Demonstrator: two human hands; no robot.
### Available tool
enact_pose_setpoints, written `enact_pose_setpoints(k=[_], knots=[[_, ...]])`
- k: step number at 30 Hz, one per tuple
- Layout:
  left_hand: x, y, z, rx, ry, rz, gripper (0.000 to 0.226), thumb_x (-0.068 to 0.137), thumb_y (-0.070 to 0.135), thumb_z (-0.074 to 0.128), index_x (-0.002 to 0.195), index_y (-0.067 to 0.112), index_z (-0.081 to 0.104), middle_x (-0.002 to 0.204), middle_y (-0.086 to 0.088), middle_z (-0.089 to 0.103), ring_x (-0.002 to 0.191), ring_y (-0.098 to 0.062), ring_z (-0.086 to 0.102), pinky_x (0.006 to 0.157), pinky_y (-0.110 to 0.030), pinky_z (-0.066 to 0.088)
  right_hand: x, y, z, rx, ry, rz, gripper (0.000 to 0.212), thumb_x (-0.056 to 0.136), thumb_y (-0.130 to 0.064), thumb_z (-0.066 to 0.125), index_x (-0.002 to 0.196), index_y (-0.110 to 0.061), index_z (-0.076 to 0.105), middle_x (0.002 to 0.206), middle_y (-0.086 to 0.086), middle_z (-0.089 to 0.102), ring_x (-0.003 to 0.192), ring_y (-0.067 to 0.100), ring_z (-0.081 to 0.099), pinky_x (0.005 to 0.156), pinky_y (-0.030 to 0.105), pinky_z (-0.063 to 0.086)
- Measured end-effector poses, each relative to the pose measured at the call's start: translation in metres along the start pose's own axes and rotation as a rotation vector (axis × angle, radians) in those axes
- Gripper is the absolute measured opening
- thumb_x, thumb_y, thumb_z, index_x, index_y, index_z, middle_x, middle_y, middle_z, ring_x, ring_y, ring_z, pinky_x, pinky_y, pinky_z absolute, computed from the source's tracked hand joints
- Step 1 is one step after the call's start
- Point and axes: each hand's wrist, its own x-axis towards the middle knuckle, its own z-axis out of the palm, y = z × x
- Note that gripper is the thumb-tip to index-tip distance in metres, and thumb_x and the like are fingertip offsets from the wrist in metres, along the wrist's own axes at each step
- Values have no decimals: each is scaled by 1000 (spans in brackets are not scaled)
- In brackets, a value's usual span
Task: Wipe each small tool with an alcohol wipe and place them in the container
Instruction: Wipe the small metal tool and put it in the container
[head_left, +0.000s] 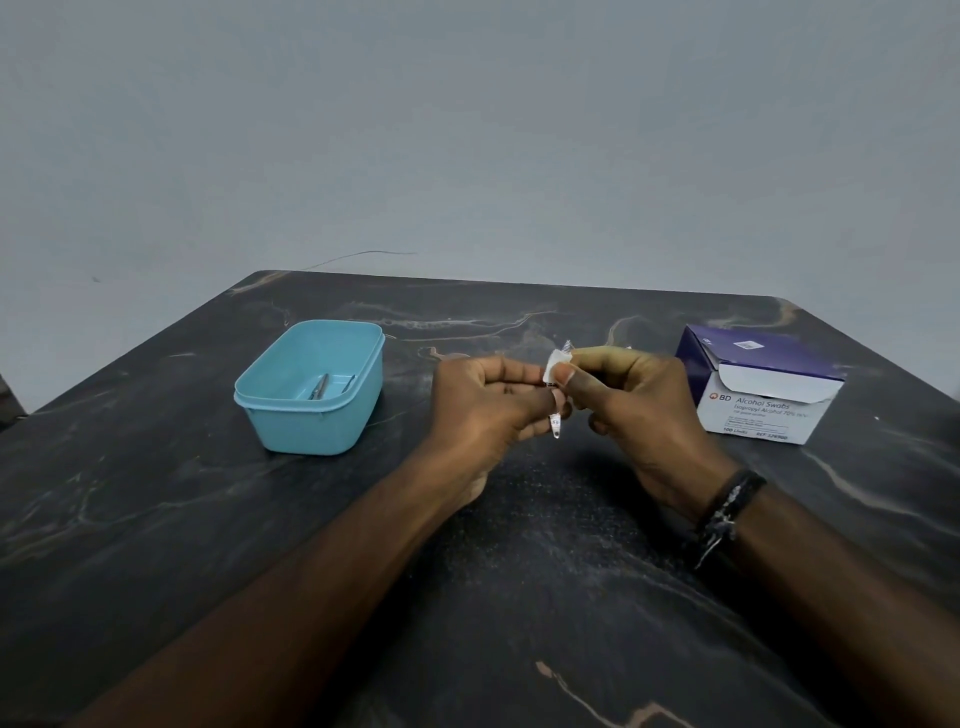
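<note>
Turquoise plastic container sits left, two metal tools inside. The left hand pinches a slim metal tool; the right hand pinches a white alcohol wipe around it. A hard stroke could tug the tool loose onto the table.

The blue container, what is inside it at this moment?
Inside the blue container lie at least two small metal tools on its floor. Its near wall hides the front of the floor, so there may be more.

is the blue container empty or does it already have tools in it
Not empty. The blue container is open with no lid, and at least two thin metal tools lie on its floor.
</note>
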Motion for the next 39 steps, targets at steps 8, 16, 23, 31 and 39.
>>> enact_pose_setpoints(k=[8,16,23,31,39], knots=[[0,0,1,33,12,-12,30,73,-8,78,99,-2,65,86,-21,74,75,-29,75,65,-34,62,0,-1,0,-83,-14,17,8,88,-8,69,83,-5,74,56,-11,65,49,-4,53,46,8,39],[1,-1,2,55,25,-24,31,72,-6,79,99,0,65,88,-21,73,77,-29,75,66,-36,62,3,-1,-1,-122,70,12,11,88,-14,70,82,-5,73,59,-6,61,49,-3,48,47,11,40],[1,0,0,48,14,-27,30,74,-7,78,100,-1,65,87,-20,74,74,-27,75,64,-33,62,0,-1,1,-132,4,51,10,87,-10,70,80,-4,73,62,0,65,48,-4,53,45,9,39],[0,-1,0,46,1,-29,26,74,-6,78,96,0,66,84,-18,74,72,-25,75,64,-32,62,6,3,-2,-115,148,28,16,85,-21,73,86,-4,74,64,-3,62,51,-2,48,50,13,40],[-1,1,-2,27,10,-39,28,72,-8,79,97,-2,66,86,-22,73,73,-27,75,58,-27,59,1,4,-1,-111,10,59,10,86,-13,72,82,-3,74,59,-7,65,48,-3,53,46,9,39]])
